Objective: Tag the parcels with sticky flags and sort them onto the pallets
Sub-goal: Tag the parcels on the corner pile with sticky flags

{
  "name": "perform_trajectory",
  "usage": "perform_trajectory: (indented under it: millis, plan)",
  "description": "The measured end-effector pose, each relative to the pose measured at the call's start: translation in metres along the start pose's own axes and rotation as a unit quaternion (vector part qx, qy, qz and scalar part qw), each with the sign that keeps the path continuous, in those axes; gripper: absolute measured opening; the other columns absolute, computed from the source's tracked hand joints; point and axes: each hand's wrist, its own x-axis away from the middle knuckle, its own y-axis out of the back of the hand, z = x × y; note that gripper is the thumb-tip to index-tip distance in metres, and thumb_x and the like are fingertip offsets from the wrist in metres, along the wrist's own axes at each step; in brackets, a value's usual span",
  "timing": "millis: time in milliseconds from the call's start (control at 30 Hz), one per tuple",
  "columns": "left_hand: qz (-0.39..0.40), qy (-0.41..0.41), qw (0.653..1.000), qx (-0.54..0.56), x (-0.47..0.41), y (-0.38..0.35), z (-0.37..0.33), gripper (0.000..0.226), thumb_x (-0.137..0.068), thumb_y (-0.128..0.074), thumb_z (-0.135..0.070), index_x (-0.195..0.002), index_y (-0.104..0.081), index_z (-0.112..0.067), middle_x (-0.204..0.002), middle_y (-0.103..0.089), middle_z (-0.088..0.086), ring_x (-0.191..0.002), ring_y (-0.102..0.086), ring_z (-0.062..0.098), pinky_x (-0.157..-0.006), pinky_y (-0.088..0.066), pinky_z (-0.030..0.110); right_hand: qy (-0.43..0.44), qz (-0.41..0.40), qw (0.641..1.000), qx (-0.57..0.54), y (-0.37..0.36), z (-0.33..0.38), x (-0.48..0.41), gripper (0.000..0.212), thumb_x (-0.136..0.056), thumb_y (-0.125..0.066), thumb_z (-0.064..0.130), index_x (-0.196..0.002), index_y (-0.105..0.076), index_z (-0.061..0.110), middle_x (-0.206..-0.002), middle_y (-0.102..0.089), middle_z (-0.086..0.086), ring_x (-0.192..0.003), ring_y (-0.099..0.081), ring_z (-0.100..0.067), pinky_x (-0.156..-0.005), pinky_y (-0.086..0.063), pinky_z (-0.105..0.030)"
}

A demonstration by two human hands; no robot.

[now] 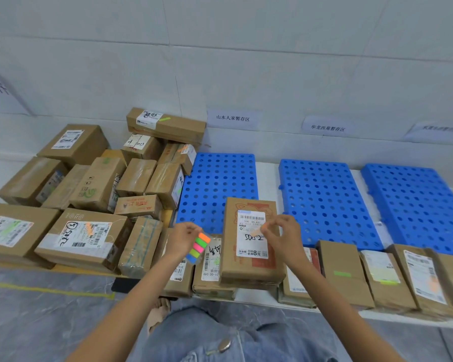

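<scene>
The left hand [182, 237] grips the pad of sticky flags [198, 246], close by, probably for the next tags. The right hand [283, 236] pinches one orange flag [259, 229] over the label [251, 246] of the parcel [251, 270] between the hands. The blue pallets [215, 184] lie beyond.

head view, forward-down, close — over pallets [322, 202]

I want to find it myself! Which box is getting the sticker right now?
Find the leftmost blue pallet by the white wall. At its near edge, a brown parcel lies on top of the row of boxes. It alone has the right hand pinching an orange flag on its white label.
</scene>
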Motion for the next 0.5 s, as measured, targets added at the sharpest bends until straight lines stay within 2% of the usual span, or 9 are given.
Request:
perform_trajectory:
  millis: [100, 167, 233, 300, 367, 433, 500]
  plan:
    - [0.011, 0.000, 0.999, -0.047, -0.009, -0.013, 0.025, 0.021, -0.094, -0.056, -0.019, -0.075, -0.064, -0.015, -0.084, -0.069, 0.005, -0.083, -0.067, 0.019, -0.065, -0.048, 0.024, -0.027, -0.021, 0.999, 0.032, -0.019, -0.014, -0.004, 0.006, -0.084, -0.067, 0.023, -0.078, -0.064, 0.022, -0.130, -0.043, -0.003, -0.127, -0.031, -0.021, -0.103, -0.025, -0.034]
    - [0.013, 0.000, 0.998, -0.061, -0.015, -0.018, 0.035, 0.026, -0.094, -0.056, -0.015, -0.069, -0.061, -0.020, -0.095, -0.070, 0.007, -0.093, -0.065, 0.020, -0.073, -0.048, 0.027, -0.020, -0.046, 0.998, 0.037, -0.027, -0.018, -0.004, 0.005, -0.085, -0.065, 0.022, -0.081, -0.064, 0.019, -0.133, -0.041, -0.004, -0.129, -0.029, -0.021, -0.103, -0.025, -0.033]
    - [0.018, 0.002, 0.997, -0.071, -0.020, -0.021, 0.040, 0.023, -0.093, -0.055, -0.010, -0.073, -0.062, -0.017, -0.104, -0.069, 0.008, -0.101, -0.062, 0.022, -0.083, -0.049, 0.033, -0.016, -0.060, 0.997, 0.035, -0.031, -0.020, -0.003, 0.005, -0.086, -0.064, 0.022, -0.087, -0.061, 0.017, -0.134, -0.039, -0.003, -0.128, -0.031, -0.022, -0.103, -0.028, -0.034]
    - [0.022, -0.004, 0.995, -0.095, -0.020, -0.021, 0.038, 0.016, -0.094, -0.053, -0.008, -0.086, -0.066, -0.012, -0.106, -0.067, 0.008, -0.104, -0.061, 0.024, -0.085, -0.047, 0.034, -0.010, -0.054, 0.998, 0.020, -0.032, -0.022, -0.003, 0.022, -0.084, -0.067, 0.023, -0.102, -0.055, 0.019, -0.134, -0.037, -0.002, -0.127, -0.034, -0.021, -0.104, -0.031, -0.033]
    - [0.009, -0.028, 0.992, -0.123, -0.020, -0.021, 0.033, 0.017, -0.096, -0.050, -0.009, -0.097, -0.066, -0.010, -0.106, -0.065, 0.007, -0.106, -0.060, 0.024, -0.085, -0.046, 0.031, -0.009, -0.022, 1.000, 0.011, -0.032, -0.024, -0.005, 0.055, -0.078, -0.073, 0.030, -0.124, -0.044, 0.022, -0.136, -0.034, -0.001, -0.127, -0.034, -0.017, -0.104, -0.032, -0.032]
    - [-0.018, -0.055, 0.986, -0.153, -0.019, -0.023, 0.025, 0.023, -0.096, -0.050, -0.014, -0.113, -0.064, -0.007, -0.117, -0.063, 0.008, -0.112, -0.057, 0.023, -0.091, -0.045, 0.031, -0.028, 0.013, 0.999, -0.009, -0.032, -0.026, -0.007, 0.081, -0.074, -0.076, 0.036, -0.139, -0.029, 0.027, -0.137, -0.034, 0.002, -0.126, -0.037, -0.013, -0.103, -0.036, -0.035]
    - [-0.006, -0.072, 0.987, -0.142, -0.015, -0.029, 0.010, 0.031, -0.097, -0.050, -0.020, -0.123, -0.060, -0.007, -0.126, -0.060, 0.007, -0.118, -0.054, 0.021, -0.100, -0.043, 0.034, -0.065, 0.037, 0.997, -0.037, -0.032, -0.027, -0.010, 0.091, -0.075, -0.073, 0.042, -0.145, -0.016, 0.030, -0.139, -0.038, 0.003, -0.122, -0.045, -0.015, -0.100, -0.044, -0.041]
